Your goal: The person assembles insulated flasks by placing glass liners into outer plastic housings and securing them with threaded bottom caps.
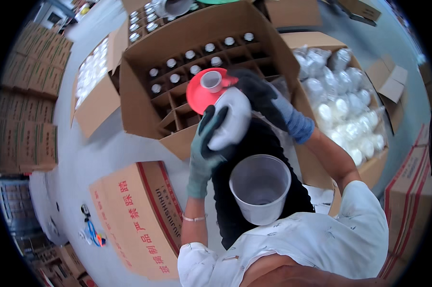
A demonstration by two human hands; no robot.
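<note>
My left hand (207,143), in a grey-green glove, grips a smooth white rounded container (231,118), tilted and blurred by motion. Up against the white container is a red round dish, funnel-like in shape (196,94), with a small translucent cup (211,80) at its middle. My right hand (256,91), in a dark glove, has its fingers closed at the red dish's right edge; part of its grip is hidden. Both hands are over the near side of a divided carton (151,122) that holds several bottles with silvery-white caps (209,47). A translucent bucket (261,210) sits between my thighs.
To the right, an open carton (304,165) is full of plastic-wrapped white containers (342,103). A closed carton (129,220) stands on the floor at my left. Stacked cartons (27,105) line the far left. Another open carton (98,107) with white items stands behind.
</note>
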